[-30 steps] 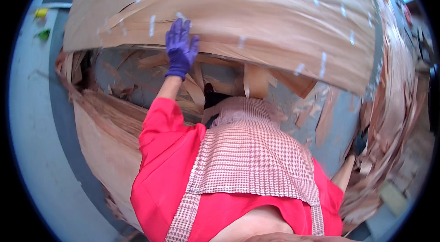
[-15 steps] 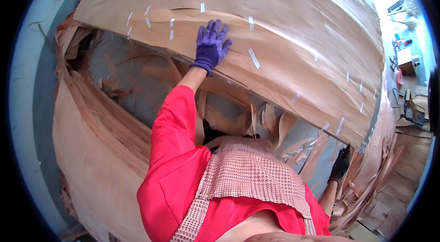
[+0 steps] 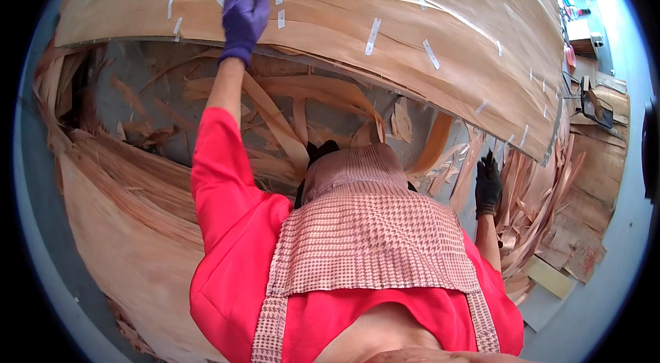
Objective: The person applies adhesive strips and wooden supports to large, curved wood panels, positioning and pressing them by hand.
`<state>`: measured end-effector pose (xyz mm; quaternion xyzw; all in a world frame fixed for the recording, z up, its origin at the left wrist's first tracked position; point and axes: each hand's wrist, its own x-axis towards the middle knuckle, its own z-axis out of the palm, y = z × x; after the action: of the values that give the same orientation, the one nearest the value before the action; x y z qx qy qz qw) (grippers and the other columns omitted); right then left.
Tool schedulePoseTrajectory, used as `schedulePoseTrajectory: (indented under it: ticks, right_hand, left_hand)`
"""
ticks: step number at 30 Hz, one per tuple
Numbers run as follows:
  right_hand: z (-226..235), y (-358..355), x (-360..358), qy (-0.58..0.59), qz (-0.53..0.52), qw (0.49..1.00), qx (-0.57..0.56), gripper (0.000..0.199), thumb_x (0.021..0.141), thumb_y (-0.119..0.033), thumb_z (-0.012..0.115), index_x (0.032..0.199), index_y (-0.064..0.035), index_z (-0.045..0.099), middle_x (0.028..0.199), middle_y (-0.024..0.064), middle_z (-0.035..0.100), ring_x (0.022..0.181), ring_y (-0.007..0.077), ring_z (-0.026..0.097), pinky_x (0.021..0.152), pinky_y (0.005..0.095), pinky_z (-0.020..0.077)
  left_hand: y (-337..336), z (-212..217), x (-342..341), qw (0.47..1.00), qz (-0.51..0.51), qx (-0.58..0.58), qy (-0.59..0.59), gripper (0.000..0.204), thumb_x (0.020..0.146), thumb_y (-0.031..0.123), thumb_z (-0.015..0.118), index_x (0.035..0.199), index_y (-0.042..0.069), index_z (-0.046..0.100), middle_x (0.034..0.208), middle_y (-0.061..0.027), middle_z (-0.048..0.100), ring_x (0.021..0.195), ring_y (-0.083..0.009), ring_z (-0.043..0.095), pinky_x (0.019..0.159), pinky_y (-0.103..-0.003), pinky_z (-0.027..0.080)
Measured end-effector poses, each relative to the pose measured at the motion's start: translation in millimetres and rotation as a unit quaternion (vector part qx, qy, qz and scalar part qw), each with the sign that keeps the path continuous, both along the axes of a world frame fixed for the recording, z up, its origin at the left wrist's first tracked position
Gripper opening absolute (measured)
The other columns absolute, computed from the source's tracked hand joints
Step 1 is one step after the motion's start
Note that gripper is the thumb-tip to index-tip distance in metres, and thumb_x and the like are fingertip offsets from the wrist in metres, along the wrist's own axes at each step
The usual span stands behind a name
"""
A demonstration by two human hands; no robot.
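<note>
A broad stack of thin wood veneer sheets (image 3: 385, 12) spreads across the far side, its top sheet dotted with short strips of pale tape (image 3: 372, 36). My left hand (image 3: 245, 11), in a purple glove, lies over the near left part of the top sheet with its fingers stretched out, slightly blurred. My right hand (image 3: 488, 188), in a black glove, is just short of the stack's near right edge. Its fingers look closed, and a thin dark tip sticks up from them; whether this is a tool or a fingertip is unclear.
Torn veneer strips (image 3: 330, 91) litter the grey floor below the stack's near edge. More veneer (image 3: 124, 225) lies at the left, and a tangle of shreds (image 3: 543, 184) hangs at the right. Flat boards (image 3: 584, 177) and a dark metal frame (image 3: 595, 108) are farther right.
My left hand has shifted left along the sheet. My right hand has drawn back from the sheet's right corner. The view has turned and moved, so the stack appears higher.
</note>
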<state>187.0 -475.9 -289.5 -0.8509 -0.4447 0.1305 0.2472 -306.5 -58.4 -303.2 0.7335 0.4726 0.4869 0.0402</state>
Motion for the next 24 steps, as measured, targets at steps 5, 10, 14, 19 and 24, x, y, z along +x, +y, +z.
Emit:
schedulePoseTrajectory:
  ticks: [5, 10, 14, 19, 24]
  right_hand:
    - [10.5, 74.1, -38.8, 0.038, 0.060, 0.997, 0.006, 0.023, 0.086, -0.014, 0.062, 0.106, -0.0044, 0.062, 0.098, 0.0143, 0.066, 0.090, 0.0277, 0.065, 0.076, 0.0345, 0.0503]
    - [19.3, 179.9, -87.8, 0.030, 0.265, 0.961, 0.074, 0.018, 0.083, -0.006, 0.063, 0.101, -0.0030, 0.063, 0.094, 0.0130, 0.063, 0.087, 0.0249, 0.065, 0.073, 0.0318, 0.0514]
    - [25.4, 242.3, -141.9, 0.147, 0.426, 0.870, 0.200, 0.018, 0.079, -0.009, 0.065, 0.097, -0.0089, 0.064, 0.098, 0.0136, 0.061, 0.093, 0.0312, 0.060, 0.080, 0.0355, 0.0499]
    - [40.4, 294.4, -221.3, 0.071, 0.565, 0.775, 0.274, 0.030, 0.068, -0.025, 0.071, 0.096, -0.0155, 0.067, 0.125, 0.0095, 0.055, 0.120, 0.0283, 0.049, 0.102, 0.0463, 0.0366]
    - [57.3, 315.9, -279.3, 0.055, 0.615, 0.735, 0.281, 0.037, 0.070, -0.035, 0.069, 0.104, -0.0232, 0.064, 0.135, 0.0117, 0.046, 0.131, 0.0343, 0.034, 0.106, 0.0548, 0.0245]
  left_hand:
    - [-15.9, -15.9, -29.7, 0.990, 0.090, -0.009, 0.111, 0.034, 0.087, 0.019, 0.057, 0.118, 0.005, 0.059, 0.118, -0.0199, 0.058, 0.112, -0.0335, 0.053, 0.094, -0.043, 0.040]
    - [-49.7, -9.2, -42.7, 0.987, 0.064, -0.061, 0.138, 0.040, 0.087, 0.018, 0.058, 0.122, -0.001, 0.055, 0.126, -0.0220, 0.053, 0.118, -0.0363, 0.049, 0.101, -0.044, 0.036]
    - [-92.1, 23.4, 16.6, 0.967, -0.139, -0.215, 0.004, 0.048, 0.084, 0.017, 0.063, 0.127, -0.002, 0.050, 0.134, -0.0219, 0.047, 0.126, -0.0344, 0.044, 0.106, -0.041, 0.033]
    - [-114.9, 48.6, 53.3, 0.900, -0.273, -0.341, 0.005, 0.066, 0.076, 0.018, 0.072, 0.132, -0.001, 0.043, 0.137, -0.0206, 0.043, 0.127, -0.0337, 0.042, 0.104, -0.039, 0.036]
    - [-114.0, 25.2, 22.7, 0.824, -0.321, -0.452, -0.115, 0.081, 0.072, 0.017, 0.075, 0.138, 0.003, 0.032, 0.134, -0.0171, 0.046, 0.123, -0.0250, 0.045, 0.099, -0.036, 0.040]
